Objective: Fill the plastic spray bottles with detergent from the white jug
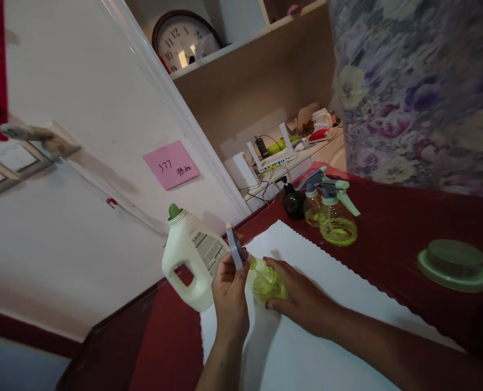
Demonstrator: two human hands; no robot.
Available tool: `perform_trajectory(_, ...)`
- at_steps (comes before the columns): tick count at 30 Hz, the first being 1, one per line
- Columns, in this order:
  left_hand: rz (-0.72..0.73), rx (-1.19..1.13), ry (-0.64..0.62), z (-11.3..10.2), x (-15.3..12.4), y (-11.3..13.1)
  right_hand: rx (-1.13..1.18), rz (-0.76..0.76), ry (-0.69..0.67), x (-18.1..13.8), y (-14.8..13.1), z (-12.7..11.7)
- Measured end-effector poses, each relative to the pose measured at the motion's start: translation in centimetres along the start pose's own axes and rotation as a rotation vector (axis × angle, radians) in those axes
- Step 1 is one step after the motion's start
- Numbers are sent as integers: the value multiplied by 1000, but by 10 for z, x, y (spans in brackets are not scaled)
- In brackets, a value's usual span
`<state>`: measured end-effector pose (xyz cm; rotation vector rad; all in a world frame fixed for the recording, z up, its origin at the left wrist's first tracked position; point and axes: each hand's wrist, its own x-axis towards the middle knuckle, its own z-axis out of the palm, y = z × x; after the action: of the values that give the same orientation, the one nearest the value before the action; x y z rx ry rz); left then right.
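A small yellow-green spray bottle (265, 279) stands on a white cloth (326, 304). My right hand (300, 296) is wrapped round its body. My left hand (230, 288) pinches the bottle's grey spray head (235, 248) at the top. Just to the left stands a white detergent jug (190, 260) with a green cap and a handle, almost touching my left hand.
Two more yellow spray bottles (334, 217) and a dark bottle (293, 202) stand at the back of the red table (391, 228). A green lidded dish (455, 264) sits at the right. A white door with a pink note (170, 164) is on the left, and a floral-clothed person (420, 87) stands at the right.
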<state>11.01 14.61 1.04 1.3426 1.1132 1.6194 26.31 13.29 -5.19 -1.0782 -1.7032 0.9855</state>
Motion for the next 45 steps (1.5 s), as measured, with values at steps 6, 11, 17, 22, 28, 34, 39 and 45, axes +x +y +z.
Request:
perform_trajectory(6, 23, 51, -19, -3, 0, -3, 5, 4, 18, 0, 2, 1)
perform_trajectory(11, 36, 83, -55, -1, 1, -1, 32, -16, 35, 0, 5, 2)
perform_trajectory(17, 52, 91, -110, 0, 2, 2, 57, 24, 21, -4, 1, 1)
perform_trajectory(22, 58, 79, -148, -1, 2, 2, -26, 15, 40, -8, -10, -13)
perform_trajectory(28, 56, 48, -157, 1, 2, 0, -534, -608, 184, 24, -68, -62)
perform_trajectory(34, 70, 42, -190, 2, 1, 2, -919, -707, -358, 80, -116, -85)
perform_trajectory(39, 53, 22, -179, 3, -4, 2, -881, -750, -513, 101, -126, -89)
perform_trajectory(45, -15, 29, -159, 4, -11, -5, -846, -751, -584, 107, -124, -93)
